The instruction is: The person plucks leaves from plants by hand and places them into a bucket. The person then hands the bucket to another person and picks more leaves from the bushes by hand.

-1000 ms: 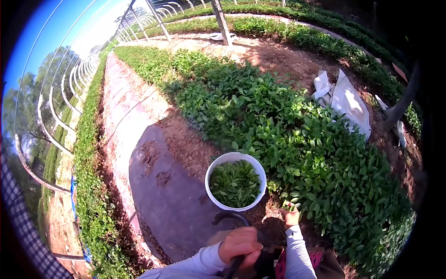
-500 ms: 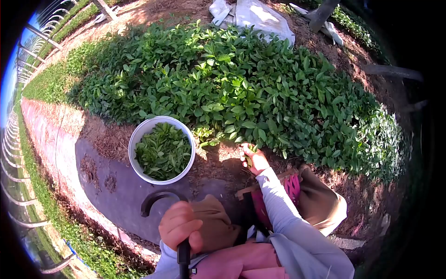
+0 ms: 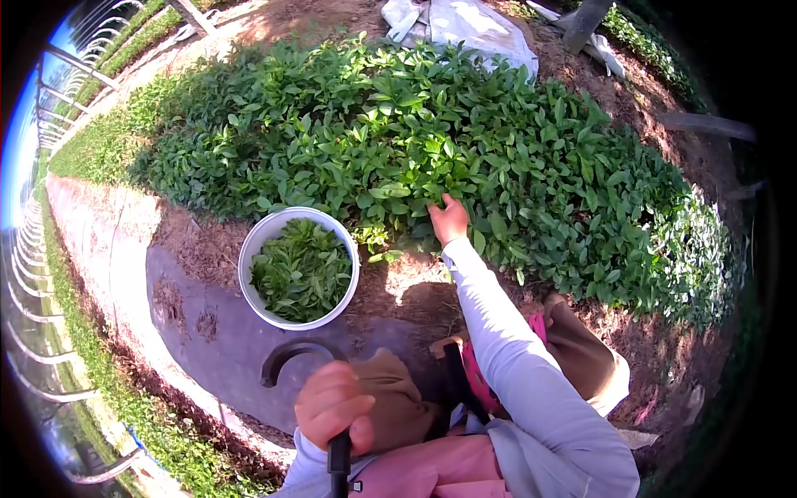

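My right hand (image 3: 450, 221) reaches into the front of the leafy green bushes (image 3: 531, 166). Its fingers are curled down at the foliage, and their tips are partly hidden. Whatever lies in the palm is turned away from view; picked leaves showed there half a second ago. My left hand (image 3: 334, 407) is wrapped round a black stick with a hooked handle (image 3: 292, 355), low in front of my body. A white bucket (image 3: 246, 286) stands left of my right hand, with many loose green leaves (image 3: 302, 270) in it.
Dark sheeting (image 3: 207, 332) lies on the ground under and beside the bucket. Dry soil (image 3: 415, 282) borders the bushes. A pale sheet (image 3: 481, 33) and a post (image 3: 586, 25) are behind them. My bent knee (image 3: 589, 357) is at the right.
My right hand has moved from the soil edge up and away from me into the bushes, and the leaves in it are out of sight. My left hand keeps its hold.
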### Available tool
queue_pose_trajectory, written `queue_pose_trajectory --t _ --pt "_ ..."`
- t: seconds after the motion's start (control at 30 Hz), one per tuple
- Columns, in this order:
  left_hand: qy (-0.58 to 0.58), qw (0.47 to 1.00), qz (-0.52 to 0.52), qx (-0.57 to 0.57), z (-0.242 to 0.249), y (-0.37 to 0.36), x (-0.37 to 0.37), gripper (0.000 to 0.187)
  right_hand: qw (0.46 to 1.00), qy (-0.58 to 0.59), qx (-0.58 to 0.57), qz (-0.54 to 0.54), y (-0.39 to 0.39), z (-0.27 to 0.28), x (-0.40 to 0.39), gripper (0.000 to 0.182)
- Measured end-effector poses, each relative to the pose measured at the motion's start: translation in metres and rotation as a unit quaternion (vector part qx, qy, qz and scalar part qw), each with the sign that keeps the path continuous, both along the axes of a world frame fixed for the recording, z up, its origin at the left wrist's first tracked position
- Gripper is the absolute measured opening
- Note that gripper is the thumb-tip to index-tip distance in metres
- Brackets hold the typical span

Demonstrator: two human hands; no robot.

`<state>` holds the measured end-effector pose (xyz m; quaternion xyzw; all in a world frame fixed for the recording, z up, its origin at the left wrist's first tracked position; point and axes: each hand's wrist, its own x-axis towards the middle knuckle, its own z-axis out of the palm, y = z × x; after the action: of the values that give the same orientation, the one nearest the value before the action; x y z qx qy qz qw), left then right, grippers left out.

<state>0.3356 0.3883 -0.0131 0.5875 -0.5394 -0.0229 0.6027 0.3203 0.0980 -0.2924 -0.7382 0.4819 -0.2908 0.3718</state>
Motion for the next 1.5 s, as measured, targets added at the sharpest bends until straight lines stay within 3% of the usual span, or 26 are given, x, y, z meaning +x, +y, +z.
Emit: queue_pose_trajectory --t 0.07,0.1,0.13,0.2,0.27,0.33,0.43,0.53,0.6,0.63,0.67,0.73,0.8,0.83,0.87,0.93,1.0,1.07,1.17,1.27,1.33,1.4,1.5 --pt "0.002 1.000 0.000 0.000 0.000 0.001 0.001 0.012 0.995 -0.101 0.016 0.001 0.004 -0.001 -0.009 0.029" --pt "0.002 1.000 -0.002 -0.001 -0.001 0.002 0.003 0.012 0.966 -0.193 0.169 0.000 0.012 0.010 -0.011 0.019" --pt "0.002 1.000 -0.003 -0.002 -0.001 0.004 0.004 0.012 0.934 -0.174 0.312 0.018 0.022 0.025 -0.024 0.013" --pt "0.004 1.000 -0.007 0.001 -0.002 0.003 0.007 0.012 0.848 -0.331 0.407 0.072 0.052 0.046 -0.041 0.012" --pt "0.010 1.000 -0.009 0.004 -0.002 0.004 0.006 0.013 0.820 -0.342 0.456 0.050 0.053 0.062 -0.059 0.016" --pt "0.008 1.000 -0.011 -0.002 -0.002 0.000 0.006 0.013 0.823 -0.360 0.439 -0.024 0.030 0.042 -0.064 0.019" --pt "0.007 1.000 -0.018 -0.011 -0.002 0.000 0.005 0.013 0.888 -0.288 0.355 -0.045 -0.003 0.044 -0.050 0.022" --pt "0.012 1.000 -0.015 -0.013 0.000 0.000 0.005 0.013 0.951 -0.139 0.272 -0.048 -0.022 0.046 -0.025 0.031" --pt "0.009 1.000 -0.020 -0.021 -0.002 0.000 0.005 0.013 0.995 -0.050 0.059 -0.057 -0.036 0.031 -0.011 0.037" --pt "0.008 0.999 -0.023 -0.023 -0.003 0.002 0.005 0.013 0.997 -0.003 -0.047 -0.060 -0.041 0.023 -0.006 0.040" --pt "0.008 1.000 -0.021 -0.018 -0.002 0.003 0.005 0.013 0.998 0.036 -0.019 -0.037 -0.048 0.028 -0.003 0.038" --pt "0.009 1.000 -0.018 -0.011 -0.002 0.005 0.006 0.012 0.994 0.035 -0.095 -0.027 -0.057 0.024 -0.004 0.029" --pt "0.011 1.000 -0.007 -0.005 0.000 0.006 0.006 0.013 0.992 -0.026 -0.121 -0.014 -0.056 0.021 -0.009 0.020" --pt "0.013 1.000 -0.003 -0.004 0.000 0.006 0.005 0.013 0.987 -0.132 0.086 -0.020 -0.053 0.018 -0.012 0.019" --pt "0.010 1.000 -0.001 -0.005 -0.001 0.006 0.006 0.013 0.930 -0.230 0.287 -0.025 -0.043 0.025 -0.018 0.018" --pt "0.005 1.000 0.002 -0.006 -0.002 0.007 0.008 0.014 0.882 -0.252 0.397 -0.024 -0.028 0.005 -0.037 0.017" --pt "0.016 1.000 0.000 0.000 -0.001 0.006 0.010 0.014 0.779 -0.337 0.524 0.078 0.000 0.025 -0.059 0.019" --pt "0.025 1.000 -0.001 0.008 -0.003 0.007 0.007 0.015 0.770 -0.350 0.530 0.066 0.009 0.041 -0.067 0.016" --pt "0.021 1.000 -0.014 0.007 -0.004 0.004 0.008 0.014 0.789 -0.347 0.506 0.028 -0.007 0.059 -0.062 0.017" --pt "0.025 1.000 -0.019 0.003 -0.003 0.002 0.005 0.014 0.891 -0.221 0.398 -0.005 -0.021 0.060 -0.033 0.017" --pt "0.028 0.999 -0.016 0.009 -0.002 0.002 0.003 0.015 0.965 -0.100 0.237 0.052 -0.026 0.051 -0.014 0.028" --pt "0.026 1.000 -0.011 0.011 -0.001 0.002 0.002 0.015 0.983 -0.048 0.138 0.110 -0.025 0.048 0.001 0.030" --pt "0.017 1.000 -0.009 0.023 0.001 0.005 0.002 0.015 0.980 -0.022 -0.166 0.109 -0.026 0.007 0.010 0.018"
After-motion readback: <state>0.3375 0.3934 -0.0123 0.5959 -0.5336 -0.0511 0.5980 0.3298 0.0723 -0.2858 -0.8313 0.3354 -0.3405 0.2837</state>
